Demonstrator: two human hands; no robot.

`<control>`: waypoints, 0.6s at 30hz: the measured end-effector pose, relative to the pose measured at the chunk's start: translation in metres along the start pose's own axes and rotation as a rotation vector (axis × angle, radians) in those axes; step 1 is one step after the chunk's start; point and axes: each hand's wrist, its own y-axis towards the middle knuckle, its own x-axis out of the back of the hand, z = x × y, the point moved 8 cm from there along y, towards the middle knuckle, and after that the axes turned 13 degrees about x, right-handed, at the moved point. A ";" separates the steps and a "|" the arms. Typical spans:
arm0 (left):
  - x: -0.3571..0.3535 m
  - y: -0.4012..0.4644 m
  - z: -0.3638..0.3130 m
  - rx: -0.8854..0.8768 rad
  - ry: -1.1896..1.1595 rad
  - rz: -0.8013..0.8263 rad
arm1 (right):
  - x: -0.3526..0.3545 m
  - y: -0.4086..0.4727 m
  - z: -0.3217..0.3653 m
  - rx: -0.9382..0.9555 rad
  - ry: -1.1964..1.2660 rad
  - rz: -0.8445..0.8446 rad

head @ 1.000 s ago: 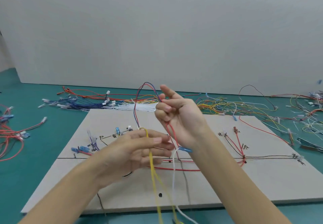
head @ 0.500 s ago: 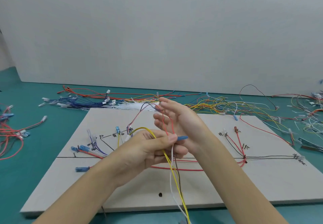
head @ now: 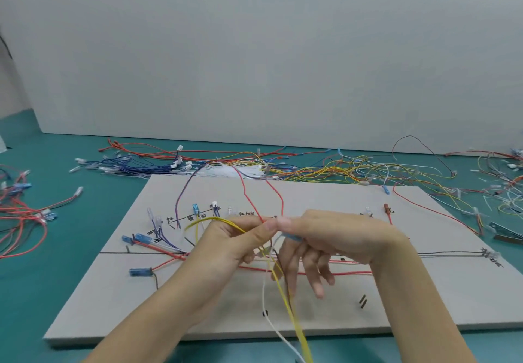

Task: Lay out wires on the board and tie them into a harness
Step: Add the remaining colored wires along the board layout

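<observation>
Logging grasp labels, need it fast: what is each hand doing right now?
Left hand: closed, pinching the yellow wire along with other wires.
Right hand: thumb and forefinger pinch the wire with the blue connector; other fingers hang loose.

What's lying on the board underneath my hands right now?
On the board, red wires run beneath the left hand and right hand. What lies directly under the palms is covered.
</observation>
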 end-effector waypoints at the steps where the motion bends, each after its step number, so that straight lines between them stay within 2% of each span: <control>1: 0.000 0.000 0.000 0.002 -0.011 0.011 | -0.003 -0.001 0.003 0.067 0.027 0.022; 6: -0.003 0.000 0.002 0.052 -0.051 0.057 | -0.007 0.001 0.004 0.227 0.089 -0.016; 18: 0.019 0.006 0.018 0.156 -0.011 -0.004 | -0.001 0.002 -0.007 0.243 0.097 -0.216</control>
